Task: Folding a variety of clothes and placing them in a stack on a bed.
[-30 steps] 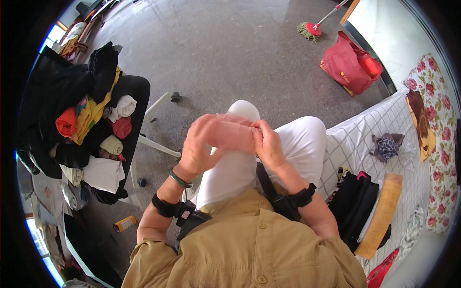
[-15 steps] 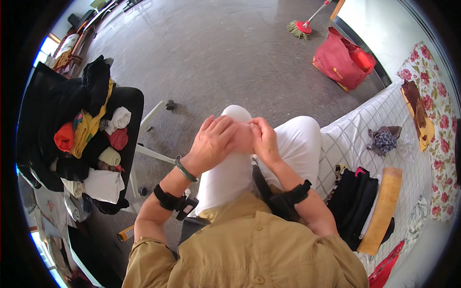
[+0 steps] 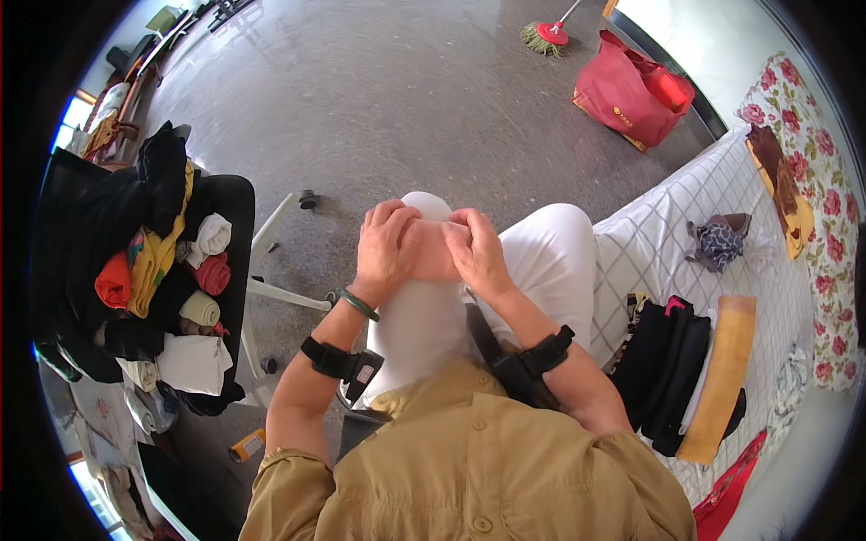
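Note:
A small pink piece of folded, thin-looking fabric (image 3: 435,253) lies over my white-trousered knee, stretched between my two hands. Its exact kind is hard to make out. On its left side, my left hand (image 3: 386,245) grips the edge, fingers curled over the top; a green bangle (image 3: 359,304) circles that wrist. My right hand (image 3: 478,254) holds the other side with the thumb lying on top of the fabric and the fingers bent around its far edge. Both forearms wear black straps.
At left, a black chair (image 3: 236,216) carries piled clothes and rolled fabrics. On the quilted bed at right are folded black garments (image 3: 663,370), a long tan roll (image 3: 719,379) and a patterned bundle (image 3: 719,242). A red bag (image 3: 622,95) and a mop (image 3: 547,38) stand farther off.
My hands have drawn apart slightly, so more of the pink fabric shows flat between them. My left hand no longer lies across it. The whole view has shifted a little.

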A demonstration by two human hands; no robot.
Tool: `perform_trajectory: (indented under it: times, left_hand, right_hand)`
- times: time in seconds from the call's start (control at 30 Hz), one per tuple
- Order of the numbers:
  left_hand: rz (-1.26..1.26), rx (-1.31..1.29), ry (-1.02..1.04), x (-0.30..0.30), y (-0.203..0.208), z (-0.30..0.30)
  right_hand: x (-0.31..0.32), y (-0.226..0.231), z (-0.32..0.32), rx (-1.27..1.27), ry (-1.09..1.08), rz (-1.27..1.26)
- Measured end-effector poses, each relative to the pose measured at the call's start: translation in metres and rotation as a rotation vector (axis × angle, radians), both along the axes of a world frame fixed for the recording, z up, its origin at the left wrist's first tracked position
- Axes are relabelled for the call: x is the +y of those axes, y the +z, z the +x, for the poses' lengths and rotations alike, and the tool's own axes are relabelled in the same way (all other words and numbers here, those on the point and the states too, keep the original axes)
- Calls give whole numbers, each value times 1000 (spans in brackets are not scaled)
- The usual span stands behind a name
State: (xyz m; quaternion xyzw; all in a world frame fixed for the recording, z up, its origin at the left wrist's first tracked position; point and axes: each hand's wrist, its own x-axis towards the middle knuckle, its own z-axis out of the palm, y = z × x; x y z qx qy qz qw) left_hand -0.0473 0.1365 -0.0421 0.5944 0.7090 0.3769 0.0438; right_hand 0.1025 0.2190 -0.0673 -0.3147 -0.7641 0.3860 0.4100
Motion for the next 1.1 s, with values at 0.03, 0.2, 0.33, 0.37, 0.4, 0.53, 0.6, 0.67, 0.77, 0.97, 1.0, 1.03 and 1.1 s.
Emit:
perform_trajectory:
  times: [0.03,0.2,0.33,0.37,0.4,0.53,0.6,0.67,0.77,0.97,1.0,1.03,1.1]
  left_hand:
    - [-4,0,-5,-1,0,0]
    - [-131,101,-111,-2,18,-6]
    - [-221,61,-290,4,38,-20]
    - [-303,-160,-347,4,50,-18]
    - [-383,-382,-402,5,62,-17]
    - [-545,-380,-532,8,98,-13]
    - [-644,-608,-679,4,106,-8]
    - [-631,-651,-733,-4,101,-1]
    - [-567,-1075,-525,-19,80,16]
    - [-325,-1311,-279,-42,54,43]
    - [-299,-1276,-264,-43,49,45]
    - [-293,-1293,-265,-44,48,46]
    - [-325,-1324,-259,-48,52,47]
  right_hand:
    - [-3,0,3,29,45,-212]
    - [-1,22,18,68,203,-949]
    - [11,44,21,195,378,-964]
    - [13,53,23,163,413,-853]
    - [16,63,25,165,410,-850]
    - [26,96,36,44,679,-701]
    - [27,112,41,-4,762,-664]
    - [25,126,45,-15,741,-703]
    - [18,112,48,446,594,-886]
    - [-7,76,52,230,520,-782]
    - [-11,74,52,229,523,-782]
    - [-15,73,50,230,470,-740]
    - [-16,73,47,233,418,-694]
